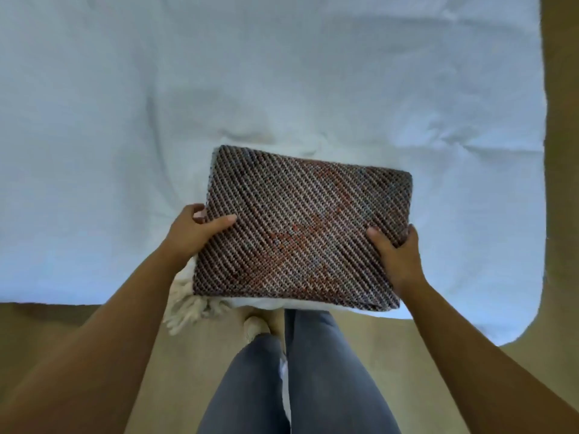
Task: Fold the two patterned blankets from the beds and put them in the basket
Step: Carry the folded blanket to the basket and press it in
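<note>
A patterned blanket (300,227), woven in dark diagonal stripes with reddish patches, is folded into a thick rectangle at the near edge of the bed. A cream fringe (188,305) hangs off its lower left corner past the bed edge. My left hand (197,233) grips the blanket's left side, thumb on top and fingers underneath. My right hand (396,255) grips the right side near the lower corner, its thumb on the top face. No basket and no second blanket are in view.
The bed (219,73) with a white cover fills the upper part of the view; its rounded corner lies at the lower right. Beige carpet (391,355) runs along the near and right sides. My legs in blue jeans (316,371) stand against the bed.
</note>
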The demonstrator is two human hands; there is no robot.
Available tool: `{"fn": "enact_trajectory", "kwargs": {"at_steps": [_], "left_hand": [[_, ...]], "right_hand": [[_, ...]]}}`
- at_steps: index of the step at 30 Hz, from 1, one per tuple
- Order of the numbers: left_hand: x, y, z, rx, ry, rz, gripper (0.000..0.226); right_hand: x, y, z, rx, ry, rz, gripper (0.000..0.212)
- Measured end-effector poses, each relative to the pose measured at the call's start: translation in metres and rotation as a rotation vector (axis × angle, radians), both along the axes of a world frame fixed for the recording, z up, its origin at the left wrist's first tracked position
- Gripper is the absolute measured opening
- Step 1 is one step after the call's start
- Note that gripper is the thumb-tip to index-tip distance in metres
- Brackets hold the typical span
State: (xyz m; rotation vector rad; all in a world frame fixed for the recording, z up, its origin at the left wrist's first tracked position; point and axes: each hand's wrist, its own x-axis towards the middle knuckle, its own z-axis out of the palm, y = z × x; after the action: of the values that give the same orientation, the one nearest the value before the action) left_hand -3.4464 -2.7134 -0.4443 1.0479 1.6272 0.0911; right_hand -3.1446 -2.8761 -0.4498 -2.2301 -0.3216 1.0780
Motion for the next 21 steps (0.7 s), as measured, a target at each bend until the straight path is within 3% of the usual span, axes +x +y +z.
{"fn": "enact_trajectory", "kwargs": {"at_steps": [4, 6, 12, 16, 21], "left_hand": [[0.028, 0.004, -0.001, -0.087, -0.045, -0.016, 0.096], [0.030, 0.007, 0.005, -0.073, -0.013, -0.003, 0.084], [0.028, -0.005, 0.046, 0.060, -0.046, -0.097, 0.069], [0.029, -0.011, 0.077, 0.103, -0.102, -0.335, 0.063], [0.054, -0.042, 0.134, 0.143, -0.215, -0.562, 0.058]], "right_hand": [[0.001, 0.014, 0.003, -0.050, 0.352, -0.146, 0.062], [0.007, 0.019, 0.013, -0.044, 0.421, -0.165, 0.060], [-0.009, -0.003, 0.066, 0.079, 0.304, -0.156, 0.052], [-0.035, -0.060, 0.103, 0.203, 0.213, -0.296, 0.035], [-0.071, -0.158, 0.146, 0.281, 0.091, -0.527, 0.047]]}}
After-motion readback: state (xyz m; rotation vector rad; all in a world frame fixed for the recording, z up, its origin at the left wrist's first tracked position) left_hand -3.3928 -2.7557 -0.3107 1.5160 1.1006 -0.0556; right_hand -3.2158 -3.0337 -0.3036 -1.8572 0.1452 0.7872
